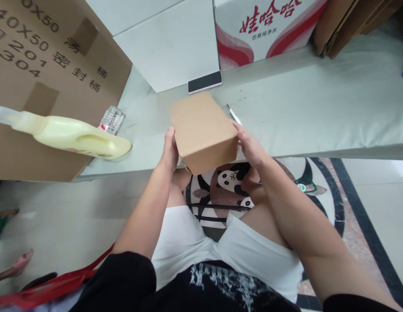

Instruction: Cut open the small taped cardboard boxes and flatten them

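Note:
Between my two hands is a plain brown cardboard box [203, 125], tilted at the front edge of the cloth-covered table [286, 125]. My left hand [170, 149] grips its left side, the thumb up along the edge. On the right side my right hand [250, 143] holds it, with fingers at the upper right corner. The undersides of both hands' grips are hidden by the box. Just beyond my right hand lies a slim white craft knife [233, 114]. A phone [204, 82] with a dark screen rests behind the box.
On the left stand a pale yellow pump bottle [81, 136], a small clear bottle [112, 119] and a large printed carton [58, 86]. White boxes [175, 52], a red-and-white carton [266, 30] and folded cardboard [347, 21] line the back. Someone's foot [21, 262] shows at lower left.

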The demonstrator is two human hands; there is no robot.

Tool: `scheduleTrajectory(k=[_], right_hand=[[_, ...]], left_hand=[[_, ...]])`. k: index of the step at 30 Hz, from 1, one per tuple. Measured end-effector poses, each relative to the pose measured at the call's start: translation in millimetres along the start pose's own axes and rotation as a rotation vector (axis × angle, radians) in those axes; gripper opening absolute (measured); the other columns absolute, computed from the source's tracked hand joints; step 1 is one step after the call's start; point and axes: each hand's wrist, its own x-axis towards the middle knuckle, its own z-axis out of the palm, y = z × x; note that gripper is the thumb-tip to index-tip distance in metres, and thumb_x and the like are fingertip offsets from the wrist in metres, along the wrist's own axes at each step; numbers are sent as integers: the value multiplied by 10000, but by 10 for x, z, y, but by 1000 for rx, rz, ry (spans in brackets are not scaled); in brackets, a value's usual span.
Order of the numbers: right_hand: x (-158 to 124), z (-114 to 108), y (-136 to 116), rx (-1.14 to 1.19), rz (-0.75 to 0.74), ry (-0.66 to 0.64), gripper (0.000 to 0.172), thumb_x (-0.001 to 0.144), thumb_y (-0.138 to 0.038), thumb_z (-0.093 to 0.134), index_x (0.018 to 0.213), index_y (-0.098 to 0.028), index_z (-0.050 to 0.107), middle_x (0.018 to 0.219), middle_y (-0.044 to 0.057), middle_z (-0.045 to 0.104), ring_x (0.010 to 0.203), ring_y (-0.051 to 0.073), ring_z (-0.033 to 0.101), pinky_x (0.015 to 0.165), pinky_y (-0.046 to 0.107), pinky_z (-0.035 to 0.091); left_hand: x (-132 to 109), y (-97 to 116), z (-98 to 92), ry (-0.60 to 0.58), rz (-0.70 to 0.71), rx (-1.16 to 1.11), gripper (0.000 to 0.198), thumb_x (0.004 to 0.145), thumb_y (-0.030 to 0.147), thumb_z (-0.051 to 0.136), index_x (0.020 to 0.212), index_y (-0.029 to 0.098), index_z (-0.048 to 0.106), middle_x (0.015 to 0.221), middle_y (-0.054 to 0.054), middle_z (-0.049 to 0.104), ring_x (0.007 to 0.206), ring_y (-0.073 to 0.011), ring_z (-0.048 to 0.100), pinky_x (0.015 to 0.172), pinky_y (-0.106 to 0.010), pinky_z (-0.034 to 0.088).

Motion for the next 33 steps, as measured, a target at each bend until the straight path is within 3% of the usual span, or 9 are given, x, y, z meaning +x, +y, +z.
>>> scheduleTrajectory(k=[4,7,11,14,17,21,25,29,33], right_hand=[[-17,-16,-37,89,-62,64,865,853,-906,292,1473,-343,509,1586,49,509,1500,314,456,1150,522,486],[15,-24,-27,90,-117,221,883,831,-929,251,1475,-363,460,1561,56,507,1491,314,463,1110,528,527],[92,-56,74,98,-166,332,813,819,-903,401,1398,-338,482,1512,71,522,1484,333,464,1138,534,512],[100,-78,124,134,-162,287,728,817,-831,537,1330,-315,519,1490,74,553,1445,345,506,1139,532,511],[69,-77,107,132,-120,230,706,803,-775,629,1335,-322,527,1515,65,555,1417,342,536,1132,529,515],[34,-32,56,155,-77,172,675,789,-712,696,1328,-330,559,1489,62,600,1403,336,556,1132,527,510],[35,13,30,171,-59,171,576,821,-614,702,1300,-312,595,1487,63,613,1371,323,586,1129,513,505],[102,-53,48,40,-57,232,497,893,-589,578,1280,-280,611,1358,85,685,1254,292,652,1065,485,535],[206,-202,166,-428,47,412,434,881,-486,561,1203,-222,682,1185,134,709,1101,312,665,1023,530,523]], left_hand=[[-55,-13,141,67,-219,-225,438,936,580,546,1063,218,758,1067,-75,809,1099,-285,751,893,-362,624],[-14,-96,221,114,-321,-300,355,958,486,547,958,200,757,879,-65,796,825,-229,762,711,-328,616],[59,-284,405,119,-355,-278,198,928,337,617,951,179,734,817,-61,778,830,-228,759,755,-343,621],[101,-408,515,171,-254,-185,215,868,261,700,1074,204,716,1010,-55,801,1019,-242,758,928,-380,614],[147,-415,463,211,-104,-39,351,856,298,747,1198,260,679,1313,-64,734,1311,-286,650,1131,-461,518],[227,-162,273,242,164,160,442,908,419,692,1328,310,605,1581,-51,540,1569,-296,373,1292,-474,318],[285,167,373,52,463,430,471,892,461,686,1333,311,616,1619,-41,487,1587,-310,325,1321,-474,225],[281,298,641,-114,455,799,291,853,330,678,1134,277,736,1487,-76,622,1515,-369,411,1314,-583,147],[260,310,700,-149,418,905,335,821,267,658,1146,298,729,1486,-58,619,1497,-377,415,1303,-602,144]])
